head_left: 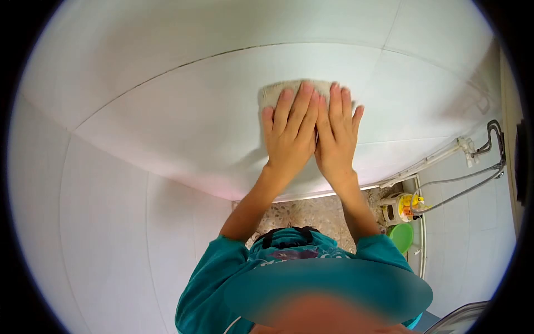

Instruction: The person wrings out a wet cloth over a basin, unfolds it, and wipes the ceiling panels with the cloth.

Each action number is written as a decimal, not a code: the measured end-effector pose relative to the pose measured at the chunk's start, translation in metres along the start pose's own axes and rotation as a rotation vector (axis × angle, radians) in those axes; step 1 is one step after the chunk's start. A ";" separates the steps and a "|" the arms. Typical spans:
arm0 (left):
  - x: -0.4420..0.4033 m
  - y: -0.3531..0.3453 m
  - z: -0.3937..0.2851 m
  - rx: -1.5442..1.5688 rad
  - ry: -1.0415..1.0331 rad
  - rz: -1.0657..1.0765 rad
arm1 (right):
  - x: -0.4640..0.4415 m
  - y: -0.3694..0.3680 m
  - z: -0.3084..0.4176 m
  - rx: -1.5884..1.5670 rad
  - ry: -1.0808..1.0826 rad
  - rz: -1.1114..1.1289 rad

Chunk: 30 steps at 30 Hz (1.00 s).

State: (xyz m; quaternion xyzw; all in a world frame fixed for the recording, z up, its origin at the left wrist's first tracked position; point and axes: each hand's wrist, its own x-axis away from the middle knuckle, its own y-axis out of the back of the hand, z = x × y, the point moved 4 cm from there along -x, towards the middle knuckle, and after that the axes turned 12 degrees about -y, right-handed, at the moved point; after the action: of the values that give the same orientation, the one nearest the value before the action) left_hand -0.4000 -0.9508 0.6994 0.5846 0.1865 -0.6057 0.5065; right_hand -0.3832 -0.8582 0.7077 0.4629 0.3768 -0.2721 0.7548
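Note:
A pale beige cloth [272,93] lies spread against the white tiled wall [183,106]. My left hand [290,133] rests flat on it, fingers stretched out and slightly apart. Beside it, my right hand [337,136] is also laid flat, its fingers pointing up the wall. The two hands touch along their inner edges. Both palms and most of the cloth's middle are hidden beneath them; the cloth's upper and left edges show.
White pipes with a tap [467,149] run along the right side, where a grey hose [453,181] hangs. Below stand a beige stool [392,209] with yellow items on it and a green basin [401,237]. The floor [300,214] is speckled stone.

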 end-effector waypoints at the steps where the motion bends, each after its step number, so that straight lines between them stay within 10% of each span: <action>1: -0.011 0.004 0.002 0.006 0.013 -0.028 | -0.009 0.007 0.003 -0.007 0.009 -0.028; 15: 0.057 -0.036 -0.049 -0.013 0.073 -0.002 | 0.071 -0.026 -0.056 -0.069 -0.085 0.119; 30: -0.091 -0.011 -0.046 -0.006 0.067 -0.202 | -0.054 0.046 -0.055 -0.098 0.059 -0.136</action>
State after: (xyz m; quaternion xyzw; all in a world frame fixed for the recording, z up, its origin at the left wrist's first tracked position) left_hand -0.4031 -0.8726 0.7662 0.5811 0.2630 -0.6332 0.4384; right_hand -0.3963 -0.7858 0.7585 0.4067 0.4423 -0.2901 0.7449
